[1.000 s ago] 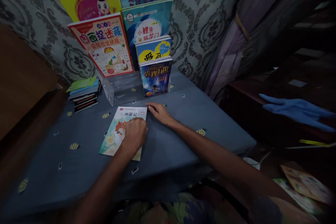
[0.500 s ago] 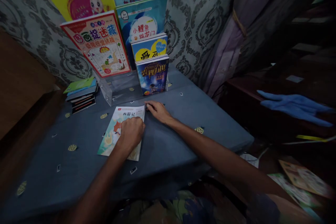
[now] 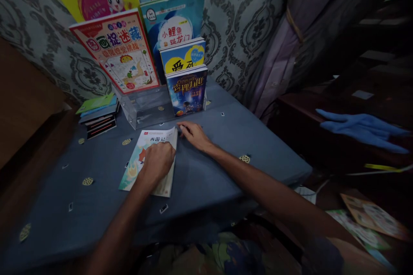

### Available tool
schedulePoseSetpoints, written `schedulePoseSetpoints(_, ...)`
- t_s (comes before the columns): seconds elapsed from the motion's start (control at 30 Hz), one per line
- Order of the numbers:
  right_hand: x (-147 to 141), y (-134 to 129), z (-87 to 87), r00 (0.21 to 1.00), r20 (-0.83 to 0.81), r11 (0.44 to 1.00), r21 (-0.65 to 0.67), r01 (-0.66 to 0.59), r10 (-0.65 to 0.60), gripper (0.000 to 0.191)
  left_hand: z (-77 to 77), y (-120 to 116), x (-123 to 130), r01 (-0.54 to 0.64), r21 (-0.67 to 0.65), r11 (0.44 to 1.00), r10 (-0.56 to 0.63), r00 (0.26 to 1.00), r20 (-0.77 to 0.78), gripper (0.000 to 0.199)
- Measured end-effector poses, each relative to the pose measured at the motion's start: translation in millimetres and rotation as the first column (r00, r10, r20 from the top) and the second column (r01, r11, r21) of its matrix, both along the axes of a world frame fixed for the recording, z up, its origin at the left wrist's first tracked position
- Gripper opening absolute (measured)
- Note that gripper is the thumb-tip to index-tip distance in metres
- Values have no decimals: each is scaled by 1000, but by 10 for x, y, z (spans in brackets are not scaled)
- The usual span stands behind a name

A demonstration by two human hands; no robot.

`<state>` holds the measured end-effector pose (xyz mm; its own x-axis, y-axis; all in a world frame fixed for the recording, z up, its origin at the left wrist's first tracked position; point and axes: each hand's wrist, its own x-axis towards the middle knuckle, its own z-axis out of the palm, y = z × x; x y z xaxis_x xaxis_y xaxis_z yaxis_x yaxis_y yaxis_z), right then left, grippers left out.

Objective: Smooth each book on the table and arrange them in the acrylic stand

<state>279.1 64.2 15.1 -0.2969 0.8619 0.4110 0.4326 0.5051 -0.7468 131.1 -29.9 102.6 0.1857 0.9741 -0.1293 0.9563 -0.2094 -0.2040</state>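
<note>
A thin paperback book [image 3: 131, 176] with a white and pale green illustrated cover lies flat on the cloth-covered table. My left hand [image 3: 158, 160] rests on the cover, curled into a fist. Its fingertips point down and away from me, so whatever they may grip is hidden. At the upper right corner of the book is my right hand [image 3: 194, 135], its thumb and index finger closed together on that corner. Near this corner the cover's edge looks slightly bent.
Behind the book, a clear acrylic stand [image 3: 145, 114] holds several upright children's books. A small stack of books [image 3: 98, 114] sits to its left. On the dark surface at right lies a blue glove [image 3: 363, 129]. Papers [image 3: 371, 219] lie below, beyond the table [image 3: 274, 150].
My left fist has shifted slightly left over the cover. The cover's upper right edge looks a little more curled. My right hand stays at the corner; the view has tilted slightly.
</note>
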Motion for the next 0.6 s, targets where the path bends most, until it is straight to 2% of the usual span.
schedulePoseSetpoints(0.3, -12, -84, 72, 1000, 11, 997, 74, -9, 8, 33, -76, -33, 61, 4, 16, 1000, -4, 1000, 28, 39)
schedulePoseSetpoints(0.5, -22, -87, 56, 979, 177, 992, 57, -114, 102, 30, -108, -75, 175, -20, 18, 1000, 20, 1000, 15, 36)
schedulePoseSetpoints(0.6, -25, -94, 65, 972, 212, 992, 58, -114, 99, 30, -92, -109, 78, 8, 25, 1000, -9, 1000, 24, 38)
